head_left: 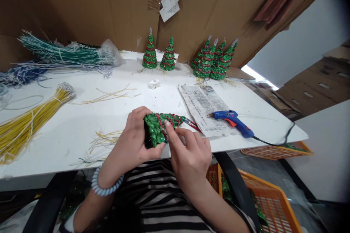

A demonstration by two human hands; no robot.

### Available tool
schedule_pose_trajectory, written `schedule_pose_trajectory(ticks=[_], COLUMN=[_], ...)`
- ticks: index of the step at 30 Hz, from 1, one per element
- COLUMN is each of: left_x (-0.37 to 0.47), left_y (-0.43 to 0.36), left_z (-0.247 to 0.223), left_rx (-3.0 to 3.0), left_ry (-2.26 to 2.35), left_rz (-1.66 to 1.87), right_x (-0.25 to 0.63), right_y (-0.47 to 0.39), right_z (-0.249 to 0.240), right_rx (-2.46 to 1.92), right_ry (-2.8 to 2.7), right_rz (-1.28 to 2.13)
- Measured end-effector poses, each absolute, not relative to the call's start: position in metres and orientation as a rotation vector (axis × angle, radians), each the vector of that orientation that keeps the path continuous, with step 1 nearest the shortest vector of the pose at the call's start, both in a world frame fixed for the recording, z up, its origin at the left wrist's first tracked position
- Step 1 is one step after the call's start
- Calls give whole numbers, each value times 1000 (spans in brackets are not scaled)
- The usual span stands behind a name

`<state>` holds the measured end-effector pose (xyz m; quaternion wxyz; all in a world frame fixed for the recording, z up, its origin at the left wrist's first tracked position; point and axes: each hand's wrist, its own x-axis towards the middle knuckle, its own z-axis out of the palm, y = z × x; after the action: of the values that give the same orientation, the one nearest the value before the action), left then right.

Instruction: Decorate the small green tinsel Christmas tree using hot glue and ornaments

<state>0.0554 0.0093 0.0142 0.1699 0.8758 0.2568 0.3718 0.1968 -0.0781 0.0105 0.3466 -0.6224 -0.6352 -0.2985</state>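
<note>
A small green tinsel Christmas tree with red garland lies tilted on its side above the front of the table, its tip to the right. My left hand is wrapped round its base, with the thumb underneath. Against the tree's near side, my right hand is closed, its index fingertip pressing on the garland; its thumb is hidden, and I cannot see whether a small part is pinched there. Just beyond the tip lies a red-handled tool, partly covered.
A blue glue gun rests on folded newspaper, its cord running off the right edge. Finished-looking trees stand at the back. Bundles of yellow wire and green wire lie left. An orange basket sits below right.
</note>
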Motion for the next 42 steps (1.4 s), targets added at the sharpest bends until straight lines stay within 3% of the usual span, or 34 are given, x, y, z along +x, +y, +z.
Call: schedule_pose_trajectory(ticks=[17,27,42], left_x=[55,55,55], left_y=[10,11,11], left_z=[13,12,11], left_rx=[2477,2459,2460], left_ry=[745,756,747], left_rz=[1054,1052,1064], right_x=[194,193,187], right_y=[-75,-68,-65], right_z=[0,-9,-13], right_rx=[-1604,-1431,-1314], right_ry=[-1591,-1462,-1319], right_rz=[-542,-144,-92])
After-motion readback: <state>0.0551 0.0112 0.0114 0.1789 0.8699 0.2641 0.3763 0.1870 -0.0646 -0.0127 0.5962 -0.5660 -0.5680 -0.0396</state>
